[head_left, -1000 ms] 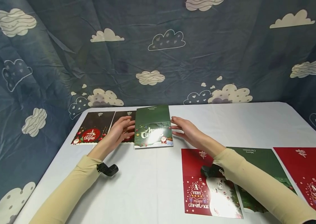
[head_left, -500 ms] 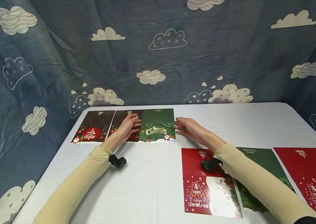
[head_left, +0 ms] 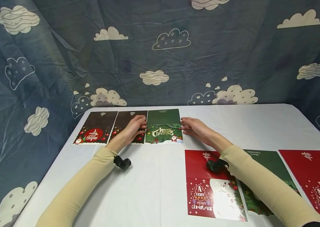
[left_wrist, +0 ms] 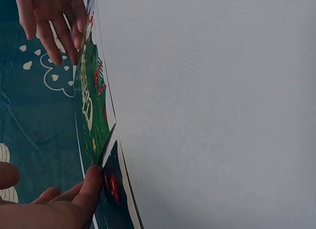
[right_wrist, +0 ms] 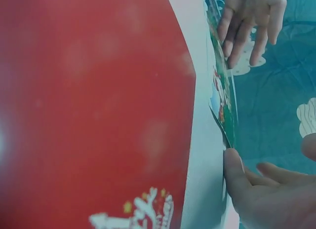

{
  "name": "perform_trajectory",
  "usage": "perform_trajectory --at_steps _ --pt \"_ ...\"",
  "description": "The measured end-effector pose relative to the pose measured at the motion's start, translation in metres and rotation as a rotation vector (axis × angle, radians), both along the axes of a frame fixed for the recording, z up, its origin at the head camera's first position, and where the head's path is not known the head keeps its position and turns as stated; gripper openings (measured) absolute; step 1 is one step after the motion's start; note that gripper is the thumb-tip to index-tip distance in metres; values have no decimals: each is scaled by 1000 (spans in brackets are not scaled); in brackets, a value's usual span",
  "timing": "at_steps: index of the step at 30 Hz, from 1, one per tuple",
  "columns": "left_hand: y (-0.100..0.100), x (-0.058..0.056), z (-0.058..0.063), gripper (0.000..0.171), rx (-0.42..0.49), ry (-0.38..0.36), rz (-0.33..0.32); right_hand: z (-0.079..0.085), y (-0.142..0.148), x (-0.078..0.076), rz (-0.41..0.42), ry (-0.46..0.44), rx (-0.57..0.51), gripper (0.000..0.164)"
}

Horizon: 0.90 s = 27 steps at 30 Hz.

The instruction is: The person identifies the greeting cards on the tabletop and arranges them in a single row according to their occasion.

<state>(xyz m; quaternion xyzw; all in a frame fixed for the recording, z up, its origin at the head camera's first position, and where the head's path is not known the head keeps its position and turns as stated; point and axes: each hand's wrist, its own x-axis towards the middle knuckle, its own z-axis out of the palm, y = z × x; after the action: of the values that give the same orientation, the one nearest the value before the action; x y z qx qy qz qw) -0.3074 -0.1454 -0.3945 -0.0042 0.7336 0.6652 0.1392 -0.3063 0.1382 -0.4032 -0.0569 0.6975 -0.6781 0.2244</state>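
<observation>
A green Christmas card [head_left: 164,118], printed "Merry Christmas", lies at the back of the table in line with two dark Christmas cards. My left hand [head_left: 130,130] lies over the second dark card [head_left: 117,124], its fingertips at the green card's left edge. On the opposite side, the fingertips of my right hand [head_left: 201,132] are at the green card's right edge. Both hands' fingers look extended or relaxed, not wrapped round the card. In the left wrist view the green card [left_wrist: 91,105] is seen edge-on between both hands; its left edge meets the dark card [left_wrist: 116,189].
The first dark card [head_left: 94,126] lies at the far left. Front right, below my right forearm, lie a red card [head_left: 199,167], a partly covered green card [head_left: 270,160] and another red card [head_left: 310,167]. A blue cloud-patterned cloth [head_left: 160,91] hangs behind the white table [head_left: 137,183].
The green card, tilted and raised a second ago, has come down flat and slid right, uncovering the second dark card's right part. Both hands have moved right with it.
</observation>
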Motion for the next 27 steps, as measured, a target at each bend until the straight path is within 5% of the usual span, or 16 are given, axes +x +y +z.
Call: perform_trajectory --at_steps 27 --pt "-6 9 -1 49 43 -3 -24 -1 9 7 -3 14 -27 54"
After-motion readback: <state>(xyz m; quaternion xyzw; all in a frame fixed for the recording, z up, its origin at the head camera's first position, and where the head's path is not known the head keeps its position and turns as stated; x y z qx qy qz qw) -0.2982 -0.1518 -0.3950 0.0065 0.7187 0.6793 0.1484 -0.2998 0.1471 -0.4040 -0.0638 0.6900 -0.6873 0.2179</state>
